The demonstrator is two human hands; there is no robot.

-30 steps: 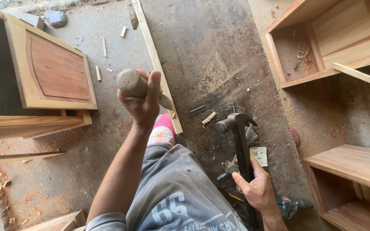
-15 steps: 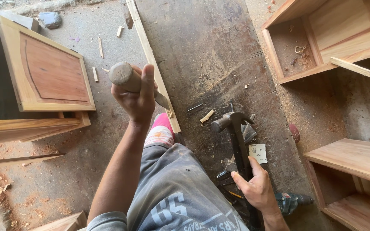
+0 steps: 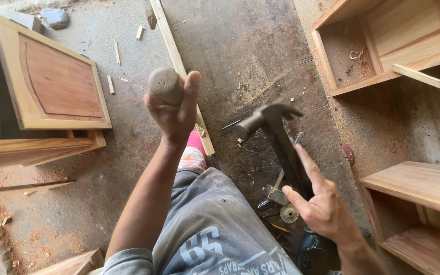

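Hammer (image 3: pixel 276 140): dark claw type, head uppermost in the view, handle running down to the right hand (image 3: pixel 322 206), which grasps only its lower end; index finger and thumb stand out straight and loose, so the grip looks slack, and how the hidden fingers close cannot be told. Left hand (image 3: pixel 174 109): raised to the left of the hammer head, fingers and thumb wrapped firmly round a wooden handle (image 3: pixel 166 85), of which a rounded grey-brown butt end shows above the fist; the rest of that tool is hidden. Wooden strip (image 3: pixel 179 71): long, pale, lying on the floor between the left hand and the hammer, running up and away from the person's pink-shod foot (image 3: pixel 195 148). Cabinet door (image 3: pixel 54 84): framed reddish panel, well left of the hammer, beyond the left hand. Open cabinet (image 3: pixel 383 46): bare wood, shelved, to the upper right of the hammer, with a lower shelf (image 3: pixel 418 183) to the right of the right hand. Small hardware (image 3: pixel 281 201): metal pieces and a round disc on the dark floor, just beside the hammer handle near the right hand. Wood offcuts (image 3: pixel 115 56): scattered on the grey floor, upper left of the hammer, near the cabinet door.
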